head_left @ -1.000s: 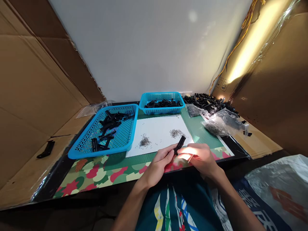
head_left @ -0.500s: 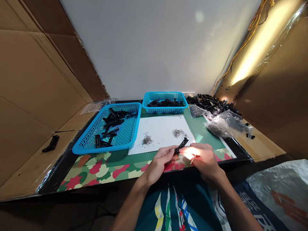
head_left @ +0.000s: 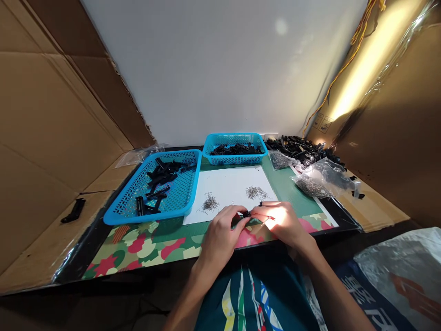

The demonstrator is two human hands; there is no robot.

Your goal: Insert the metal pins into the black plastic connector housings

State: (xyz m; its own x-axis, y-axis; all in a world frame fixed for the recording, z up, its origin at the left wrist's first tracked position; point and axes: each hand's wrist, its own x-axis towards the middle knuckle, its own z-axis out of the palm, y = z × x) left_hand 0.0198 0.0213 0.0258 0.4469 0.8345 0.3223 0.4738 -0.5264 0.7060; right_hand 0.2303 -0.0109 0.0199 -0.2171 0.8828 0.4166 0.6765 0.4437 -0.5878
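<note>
In the head view, my left hand [head_left: 225,230] is closed on one end of a small black plastic part [head_left: 245,214], thumb and fingers pinching it. My right hand [head_left: 280,221] meets it from the other side, with its fingers closed around the part and covering most of it. A thin, pale stick-like tool [head_left: 268,219] with a reddish bit lies against the right fingers; its kind is unclear. Just beyond the hands, a white sheet [head_left: 230,179] carries two heaps of tiny metal pieces, one on the left [head_left: 210,202] and one on the right [head_left: 255,192].
A large blue basket [head_left: 197,184] on the left and a smaller blue basket [head_left: 235,161] at the back hold black parts. At back right lie a pile of black parts [head_left: 299,149] and clear bags [head_left: 312,181] of metal pieces. Cardboard walls flank the table.
The black part has been turned down between my hands, so less of it shows. My left hand has rolled over it, and my right hand has shifted slightly left and up.
</note>
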